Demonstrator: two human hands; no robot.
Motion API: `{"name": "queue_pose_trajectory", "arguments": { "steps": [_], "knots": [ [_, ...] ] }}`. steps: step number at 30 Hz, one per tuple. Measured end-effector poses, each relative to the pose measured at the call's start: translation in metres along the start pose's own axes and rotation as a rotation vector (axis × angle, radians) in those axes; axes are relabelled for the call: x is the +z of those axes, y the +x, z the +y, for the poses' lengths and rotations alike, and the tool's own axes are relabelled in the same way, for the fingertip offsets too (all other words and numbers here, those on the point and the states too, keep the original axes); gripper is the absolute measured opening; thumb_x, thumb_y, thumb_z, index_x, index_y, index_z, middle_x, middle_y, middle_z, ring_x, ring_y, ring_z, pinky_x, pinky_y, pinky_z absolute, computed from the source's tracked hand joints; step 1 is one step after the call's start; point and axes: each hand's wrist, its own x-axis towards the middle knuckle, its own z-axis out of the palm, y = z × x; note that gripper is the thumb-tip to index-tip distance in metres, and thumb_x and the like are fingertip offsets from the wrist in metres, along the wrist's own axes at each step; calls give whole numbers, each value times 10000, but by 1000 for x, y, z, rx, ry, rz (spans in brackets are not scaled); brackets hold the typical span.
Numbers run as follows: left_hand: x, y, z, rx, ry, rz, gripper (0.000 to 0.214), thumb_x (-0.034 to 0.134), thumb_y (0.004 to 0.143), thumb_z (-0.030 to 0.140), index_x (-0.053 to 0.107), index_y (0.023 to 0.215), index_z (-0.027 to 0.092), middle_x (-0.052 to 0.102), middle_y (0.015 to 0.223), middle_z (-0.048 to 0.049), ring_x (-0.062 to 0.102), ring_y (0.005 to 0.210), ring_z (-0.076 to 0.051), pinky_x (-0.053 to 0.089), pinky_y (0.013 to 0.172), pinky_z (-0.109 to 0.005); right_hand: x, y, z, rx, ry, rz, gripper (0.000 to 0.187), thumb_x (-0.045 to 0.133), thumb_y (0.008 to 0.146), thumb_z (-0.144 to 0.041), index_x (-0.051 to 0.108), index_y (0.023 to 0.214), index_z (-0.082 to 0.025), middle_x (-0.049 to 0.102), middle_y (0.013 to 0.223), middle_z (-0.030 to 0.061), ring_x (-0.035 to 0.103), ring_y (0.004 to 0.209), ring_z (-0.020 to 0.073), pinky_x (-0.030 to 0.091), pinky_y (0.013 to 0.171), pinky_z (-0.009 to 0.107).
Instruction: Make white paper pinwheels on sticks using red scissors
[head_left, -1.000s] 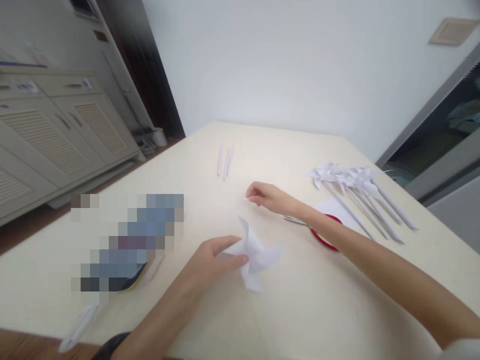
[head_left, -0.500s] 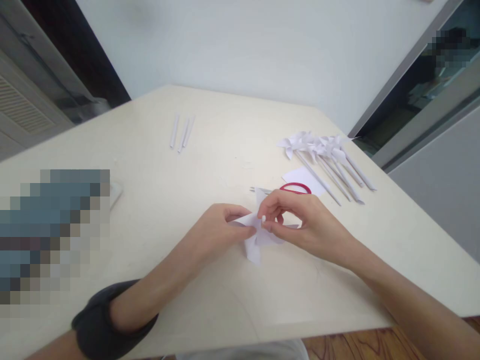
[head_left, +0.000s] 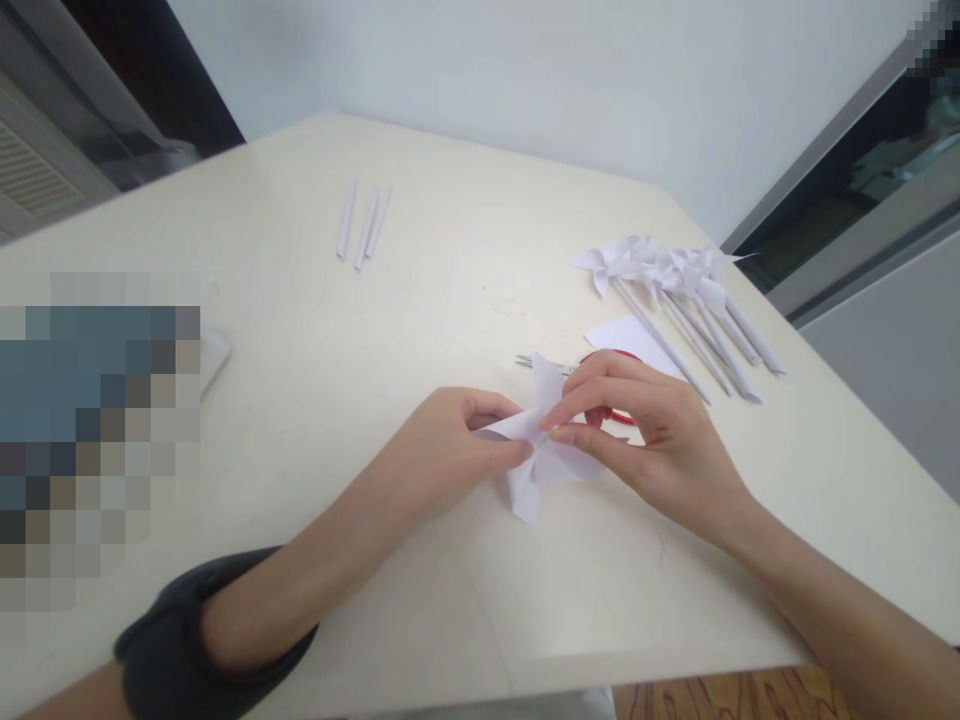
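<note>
This looks like a room in a home: a pale tabletop point(head_left: 442, 260) stands by a plain white wall point(head_left: 480, 80), wood-grained flooring point(head_left: 712, 698) shows below, a slatted cabinet front point(head_left: 37, 178) sits far left.

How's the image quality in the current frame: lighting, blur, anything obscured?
In the head view, light is soft and even, with a faint shadow under the right forearm; the head view looks slightly soft; the white pinwheel contrasts weakly with the cream table; a mosaic patch hides the head view's left side.
</note>
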Motion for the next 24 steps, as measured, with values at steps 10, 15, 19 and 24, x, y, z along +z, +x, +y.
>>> {"name": "queue_pose_trajectory", "arguments": {
  "steps": [10, 15, 19, 24],
  "knots": [
    [1, 2, -3, 6, -6, 13, 159, 602, 673, 235, 715, 782, 207, 727, 826, -3, 643, 843, -250, 454, 671, -278, 4, -2, 5, -63, -99, -23, 109, 603, 793, -83, 676, 826, -157, 584, 848, 16, 553, 764, 93, 452, 632, 212],
    [2, 1, -6, 22, 7, 35, 155, 602, 685, 238, 720, 783, 217, 718, 787, 10, 635, 783, -219, 436, 621, -252, 5, -3, 5, -106, -136, -16, 84, 591, 816, -110, 663, 827, -152, 574, 844, 17, 532, 746, 88, 434, 621, 211],
    [2, 2, -9, 41, -10, 50, 140, 602, 694, 242, 724, 761, 232, 707, 760, 25, 626, 746, -193, 421, 591, -232, 6, -4, 5, -190, -213, 3, 106, 555, 845, -120, 660, 841, -138, 573, 839, 39, 523, 766, 109, 433, 655, 238],
    [2, 3, -11, 27, 16, 64, 139, 622, 684, 273, 724, 755, 211, 689, 726, 12, 602, 709, -186, 406, 569, -233, 9, -7, 5, -316, -394, 9, 134, 532, 836, -68, 656, 855, -116, 589, 833, 75, 529, 774, 149, 420, 686, 294]
  ]
}}
